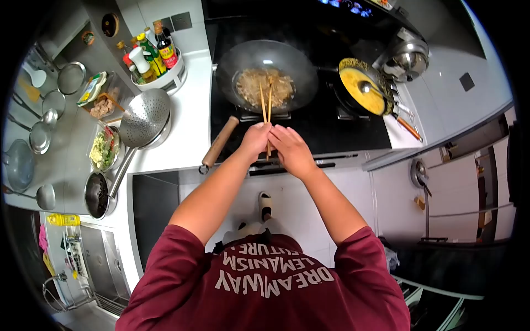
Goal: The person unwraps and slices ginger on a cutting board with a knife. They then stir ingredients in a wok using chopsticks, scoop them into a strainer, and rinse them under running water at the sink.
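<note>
Closest in, a maroon shirt (265, 311) with pale lettering fills the 6 o'clock side. Both forearms reach out from it and meet at the near edge of the black stove (353, 135). The left hand (255, 139) has its fingers curled and bunched against a pair of chopsticks (263, 105), seemingly pinching them. The right hand (294, 151) lies flatter, its fingers fairly straight and close together, tips angled to 11 o'clock beside the sticks; whether they grip one, I cannot tell.

The chopsticks are slim, straight and light tan. Their long axis runs nearly from 6 to 12 o'clock, butt ends between the hands, far ends pointing away into pale brown strands of food (251, 88), with a narrow gap between them. The strands sit glossy and tangled in the bottom of a wide grey wok (303, 69), whose brown wooden handle (221, 140) points to 7 o'clock.

At 2 o'clock from the hands, a smaller pan (356, 62) holds yellow liquid (353, 94) and a ladle (365, 86). Farther off, at 10 o'clock, sauce bottles (165, 49) stand grouped.
</note>
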Tool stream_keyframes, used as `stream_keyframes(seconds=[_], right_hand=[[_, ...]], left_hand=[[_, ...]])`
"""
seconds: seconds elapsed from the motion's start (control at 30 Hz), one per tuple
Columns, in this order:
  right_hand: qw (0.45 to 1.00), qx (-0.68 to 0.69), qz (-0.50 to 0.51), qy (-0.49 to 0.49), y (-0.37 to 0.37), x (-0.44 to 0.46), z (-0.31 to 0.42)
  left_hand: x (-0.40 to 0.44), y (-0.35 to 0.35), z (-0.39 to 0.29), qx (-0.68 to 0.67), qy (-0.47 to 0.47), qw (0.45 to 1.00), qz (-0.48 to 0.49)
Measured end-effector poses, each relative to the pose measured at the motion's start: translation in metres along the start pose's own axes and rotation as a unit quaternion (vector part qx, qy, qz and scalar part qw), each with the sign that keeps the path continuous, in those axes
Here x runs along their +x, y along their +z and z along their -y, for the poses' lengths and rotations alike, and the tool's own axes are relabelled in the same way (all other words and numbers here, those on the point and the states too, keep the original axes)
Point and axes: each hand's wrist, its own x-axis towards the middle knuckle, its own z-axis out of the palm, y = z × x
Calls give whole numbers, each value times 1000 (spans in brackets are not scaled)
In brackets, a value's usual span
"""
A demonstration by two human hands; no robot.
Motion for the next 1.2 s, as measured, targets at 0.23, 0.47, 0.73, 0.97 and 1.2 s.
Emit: stream_keyframes(seconds=[0.23,0.47,0.73,0.97,1.2], right_hand=[[812,268,-107,508,97,-137,-15],[735,245,-106,623,242,-181,-31],[346,573,-213,712,257,-140,-37],[606,435,32,665,159,-128,-28],[941,224,-208,144,-2,-7,58]], left_hand=[[-32,-33,83,174,75,980,-62],[-54,-53,134,198,65,975,-83],[-58,-41,117,136,19,989,-54],[-66,-14,74,123,50,989,-60],[-68,16,-5,-136,71,988,-24]])
